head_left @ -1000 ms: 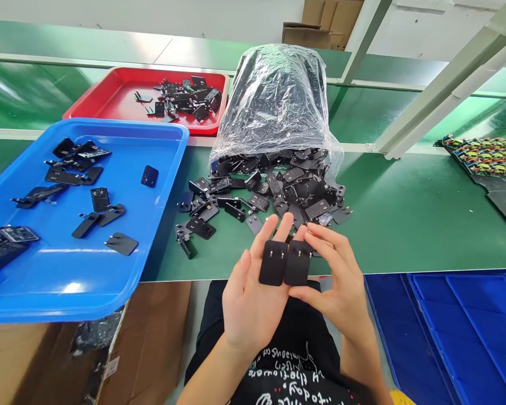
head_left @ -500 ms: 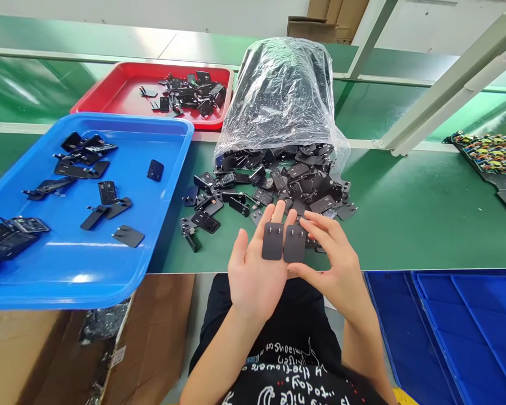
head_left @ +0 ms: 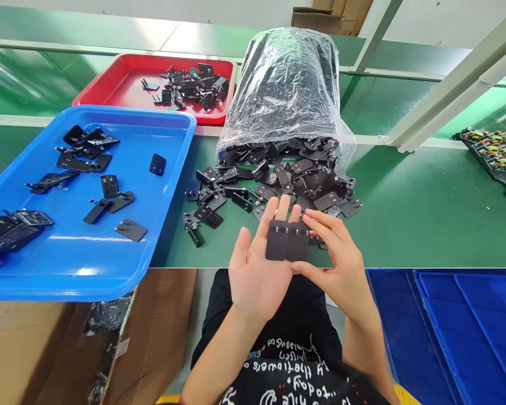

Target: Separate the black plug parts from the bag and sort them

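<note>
One head cam over there, aimed fwd & down: L hand (head_left: pixel 259 275) & R hand (head_left: pixel 341 264) close, bench (head_left: pixel 413 225) beyond, wall (head_left: pixel 236 11) farther back.

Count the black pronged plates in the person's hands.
2. One plate lies on the open left hand; the other plate is beside it, held at its edges by the right hand. Any underneath would be hidden.

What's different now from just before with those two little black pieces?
The right hand moved its black piece left, up against the other piece on the open left hand, closing the thin gap. Nothing was let go. The blue tray, red tray and pile stayed put.
</note>
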Demonstrator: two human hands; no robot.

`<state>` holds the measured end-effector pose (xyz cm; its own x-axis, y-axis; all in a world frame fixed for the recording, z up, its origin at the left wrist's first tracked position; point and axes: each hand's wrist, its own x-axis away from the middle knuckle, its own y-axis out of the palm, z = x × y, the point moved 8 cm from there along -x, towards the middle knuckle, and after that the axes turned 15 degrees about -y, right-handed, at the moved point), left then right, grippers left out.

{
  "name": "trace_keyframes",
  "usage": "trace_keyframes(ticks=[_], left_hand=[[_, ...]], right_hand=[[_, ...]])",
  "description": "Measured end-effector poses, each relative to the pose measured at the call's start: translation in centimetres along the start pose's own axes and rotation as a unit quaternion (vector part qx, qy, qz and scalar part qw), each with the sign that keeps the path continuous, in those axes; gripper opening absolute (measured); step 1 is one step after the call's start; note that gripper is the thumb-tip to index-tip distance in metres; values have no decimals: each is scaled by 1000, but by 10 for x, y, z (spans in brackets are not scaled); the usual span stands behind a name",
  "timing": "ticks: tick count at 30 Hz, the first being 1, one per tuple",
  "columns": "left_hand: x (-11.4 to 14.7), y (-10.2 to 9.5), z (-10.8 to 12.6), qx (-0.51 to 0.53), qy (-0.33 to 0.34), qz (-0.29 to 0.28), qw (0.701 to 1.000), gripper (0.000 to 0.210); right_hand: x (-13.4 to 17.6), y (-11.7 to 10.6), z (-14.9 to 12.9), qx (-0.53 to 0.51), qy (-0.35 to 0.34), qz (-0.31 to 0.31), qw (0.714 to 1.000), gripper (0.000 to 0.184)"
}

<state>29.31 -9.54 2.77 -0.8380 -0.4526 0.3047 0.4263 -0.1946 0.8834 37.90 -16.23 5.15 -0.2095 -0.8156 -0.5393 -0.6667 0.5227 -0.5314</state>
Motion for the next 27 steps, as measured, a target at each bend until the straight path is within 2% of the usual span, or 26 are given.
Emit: trace_keyframes(ticks=[11, 17, 23, 27], left_hand=[[0, -1, -1, -24, -5, 14, 1000, 52], [0, 2, 0, -26, -2, -11, 1000, 52], [0, -1, -1, -29, -3, 5, 1000, 51], [-2, 0, -3, -11, -6, -16, 1000, 52]], right_hand=[[-3, -5, -4, 1, -34, 14, 999, 62], [-4, -6, -9, 9, -38, 17, 999, 62], [-3, -4, -8, 15, -39, 11, 999, 60], [-4, -2, -9, 27, -44, 8, 999, 61]])
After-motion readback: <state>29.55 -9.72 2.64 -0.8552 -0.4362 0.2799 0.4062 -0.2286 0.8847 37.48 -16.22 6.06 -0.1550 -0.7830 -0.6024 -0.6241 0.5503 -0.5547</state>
